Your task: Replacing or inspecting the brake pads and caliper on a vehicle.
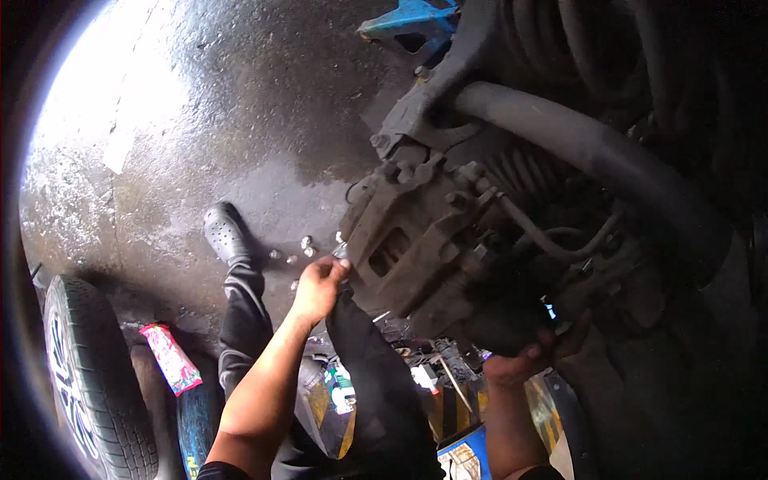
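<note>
A dusty brake caliper (408,240) fills the middle of the head view, mounted on the car's suspension. My left hand (318,288) is at its left edge, thumb and fingers pinched together beside a small shiny metal edge; what they hold is not clear. Below the caliper, to the right, my right hand (524,366) reaches up into deep shadow. Its fingers are curled against the dark underside, and what they grip is hidden. A brake hose (544,244) curves away from the caliper's right side.
Several shiny lug nuts (308,250) lie on the wet floor (264,96) by my shoe (228,232). At left stand a wheel (104,384) and a pink packet (170,358). A thick suspension arm (576,136) crosses above right, and a blue stand (416,24) is at the top.
</note>
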The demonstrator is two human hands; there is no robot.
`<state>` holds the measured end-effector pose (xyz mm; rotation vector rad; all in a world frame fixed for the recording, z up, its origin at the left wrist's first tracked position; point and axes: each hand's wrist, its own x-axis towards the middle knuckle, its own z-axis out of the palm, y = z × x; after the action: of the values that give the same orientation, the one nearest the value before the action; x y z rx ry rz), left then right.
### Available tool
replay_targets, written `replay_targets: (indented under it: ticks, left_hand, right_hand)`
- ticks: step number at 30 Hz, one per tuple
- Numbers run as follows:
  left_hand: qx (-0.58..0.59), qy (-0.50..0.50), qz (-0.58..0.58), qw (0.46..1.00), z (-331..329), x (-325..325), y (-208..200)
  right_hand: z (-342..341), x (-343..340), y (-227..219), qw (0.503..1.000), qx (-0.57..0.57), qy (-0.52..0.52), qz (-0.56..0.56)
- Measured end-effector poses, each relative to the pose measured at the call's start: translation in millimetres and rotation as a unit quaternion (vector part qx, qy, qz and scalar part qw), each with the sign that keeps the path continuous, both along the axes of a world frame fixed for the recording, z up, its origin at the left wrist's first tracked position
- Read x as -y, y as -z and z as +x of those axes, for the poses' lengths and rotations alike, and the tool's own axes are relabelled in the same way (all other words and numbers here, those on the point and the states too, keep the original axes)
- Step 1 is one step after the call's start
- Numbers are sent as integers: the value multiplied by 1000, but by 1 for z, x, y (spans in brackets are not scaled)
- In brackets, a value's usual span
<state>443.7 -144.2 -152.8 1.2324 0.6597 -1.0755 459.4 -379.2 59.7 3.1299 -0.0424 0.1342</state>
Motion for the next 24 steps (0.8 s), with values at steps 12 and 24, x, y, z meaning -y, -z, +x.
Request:
replay_targets:
  ticks: [12, 24]
  left_hand:
    - [257, 393, -263, 843, -116, -27, 23]
    - [368, 485, -208, 766, -188, -31, 35]
  right_hand:
    - [-17, 28, -6, 977, -48, -168, -120]
    - [3, 36, 1, 913, 144, -235, -300]
